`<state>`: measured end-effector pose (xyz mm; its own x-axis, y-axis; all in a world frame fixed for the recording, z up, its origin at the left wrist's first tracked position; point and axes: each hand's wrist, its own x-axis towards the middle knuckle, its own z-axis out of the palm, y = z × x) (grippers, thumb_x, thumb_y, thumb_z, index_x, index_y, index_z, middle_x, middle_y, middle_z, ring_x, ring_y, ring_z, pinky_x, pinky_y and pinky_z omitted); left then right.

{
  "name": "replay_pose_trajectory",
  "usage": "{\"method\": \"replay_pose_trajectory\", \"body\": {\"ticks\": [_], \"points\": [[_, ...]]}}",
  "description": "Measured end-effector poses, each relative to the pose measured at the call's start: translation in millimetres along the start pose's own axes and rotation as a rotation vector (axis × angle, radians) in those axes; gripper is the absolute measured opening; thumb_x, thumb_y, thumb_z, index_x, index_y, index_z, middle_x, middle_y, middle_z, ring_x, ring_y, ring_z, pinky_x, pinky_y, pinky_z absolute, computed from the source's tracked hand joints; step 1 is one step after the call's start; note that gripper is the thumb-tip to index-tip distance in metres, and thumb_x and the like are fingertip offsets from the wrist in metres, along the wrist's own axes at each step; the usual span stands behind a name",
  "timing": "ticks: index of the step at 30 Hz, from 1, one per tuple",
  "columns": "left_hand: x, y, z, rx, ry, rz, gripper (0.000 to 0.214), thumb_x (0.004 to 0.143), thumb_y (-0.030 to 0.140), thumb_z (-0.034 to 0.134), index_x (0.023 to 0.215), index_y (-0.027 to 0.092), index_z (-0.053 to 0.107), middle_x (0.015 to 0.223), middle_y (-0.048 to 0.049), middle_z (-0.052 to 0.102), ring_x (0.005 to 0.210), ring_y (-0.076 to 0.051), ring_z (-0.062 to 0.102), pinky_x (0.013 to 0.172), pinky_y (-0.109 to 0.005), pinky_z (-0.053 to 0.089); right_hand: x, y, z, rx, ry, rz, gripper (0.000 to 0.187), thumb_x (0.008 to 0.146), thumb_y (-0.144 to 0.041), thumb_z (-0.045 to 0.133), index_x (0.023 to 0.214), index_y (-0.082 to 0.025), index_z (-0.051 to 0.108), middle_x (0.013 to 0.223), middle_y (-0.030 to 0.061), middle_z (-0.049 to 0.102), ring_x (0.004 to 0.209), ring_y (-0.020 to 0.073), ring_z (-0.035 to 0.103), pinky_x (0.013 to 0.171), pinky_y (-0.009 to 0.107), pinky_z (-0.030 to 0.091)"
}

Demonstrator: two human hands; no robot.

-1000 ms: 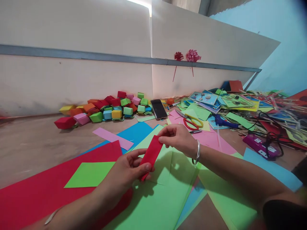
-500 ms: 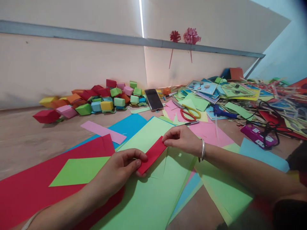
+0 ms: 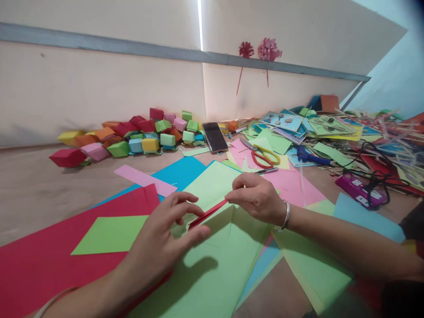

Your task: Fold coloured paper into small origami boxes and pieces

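Note:
A narrow folded red paper strip (image 3: 208, 212) is held between both hands, seen almost edge-on just above a large green sheet (image 3: 212, 265). My right hand (image 3: 258, 197) pinches its far end with thumb and fingertips. My left hand (image 3: 162, 240) has its fingers curled around the near end, with the thumb under the strip and the fingers partly spread above it. A metal bangle sits on my right wrist.
Large red (image 3: 49, 260), blue (image 3: 180, 172) and pink sheets cover the floor. A pile of coloured paper boxes (image 3: 132, 137) lines the wall, with a phone (image 3: 214, 137) beside it. Scissors (image 3: 263, 155), a glue gun (image 3: 309, 155), a purple device (image 3: 357, 190) and paper clutter lie at the right.
The red strip has turned from showing its flat face to nearly edge-on. My left fingers have loosened and spread over its near end. My right hand keeps its pinch.

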<state>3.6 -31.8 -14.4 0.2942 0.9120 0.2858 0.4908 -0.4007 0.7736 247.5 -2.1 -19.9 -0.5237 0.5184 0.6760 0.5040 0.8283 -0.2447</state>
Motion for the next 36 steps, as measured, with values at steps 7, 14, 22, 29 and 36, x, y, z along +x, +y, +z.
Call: {"method": "replay_pose_trajectory", "body": {"ticks": [7,14,22,29,36], "points": [[-12.0,-8.8,-1.7,0.522,0.139,0.712,0.024,0.086,0.008,0.060,0.106,0.021,0.064,0.083,-0.0041,0.072,0.077,-0.019,0.062,0.072,-0.031,0.047,-1.7,-3.6,0.6,0.082,-0.015,0.002,0.019,0.094,-0.018,0.055,0.086,-0.017,0.072,0.079,0.0037,0.061,0.071,0.0114,0.057,0.063,0.024,0.046],[-11.1,-18.2,-0.5,0.781,0.118,0.853,0.028,0.091,0.003,0.043,0.100,0.018,0.065,0.082,-0.0061,0.067,0.079,-0.021,0.060,0.069,-0.034,0.042,-1.9,-2.1,1.5,-0.290,-0.042,-0.322,0.024,0.097,-0.013,0.048,0.079,-0.018,0.062,0.074,-0.0005,0.060,0.073,0.0123,0.051,0.070,0.031,0.036],[-8.2,-23.7,12.2,0.871,-0.184,0.765,0.038,0.093,0.004,0.034,0.077,0.018,0.065,0.068,-0.0026,0.058,0.059,-0.017,0.049,0.055,-0.032,0.036,-2.8,-4.8,8.2,-0.348,-0.442,-0.347,0.028,0.094,-0.006,0.040,0.071,-0.017,0.053,0.066,-0.0008,0.051,0.066,0.0134,0.042,0.067,0.031,0.028],[-9.2,-15.2,8.4,0.812,-0.275,0.722,0.037,0.094,0.005,0.036,0.071,0.018,0.062,0.065,-0.0015,0.057,0.054,-0.017,0.047,0.051,-0.033,0.032,-8.5,-37.1,7.8,-0.505,-0.566,-0.224,0.028,0.098,-0.010,0.037,0.082,-0.013,0.059,0.068,0.0038,0.056,0.061,0.0158,0.041,0.057,0.034,0.021],[-8.5,-8.3,6.9,0.930,-0.247,0.817,0.037,0.088,-0.001,0.036,0.074,0.014,0.067,0.061,-0.0026,0.057,0.051,-0.017,0.047,0.048,-0.033,0.031,-9.8,-54.2,11.0,-0.547,-0.671,-0.167,0.024,0.092,-0.007,0.042,0.083,-0.011,0.062,0.083,0.0102,0.062,0.076,0.0208,0.050,0.061,0.036,0.028]]}}
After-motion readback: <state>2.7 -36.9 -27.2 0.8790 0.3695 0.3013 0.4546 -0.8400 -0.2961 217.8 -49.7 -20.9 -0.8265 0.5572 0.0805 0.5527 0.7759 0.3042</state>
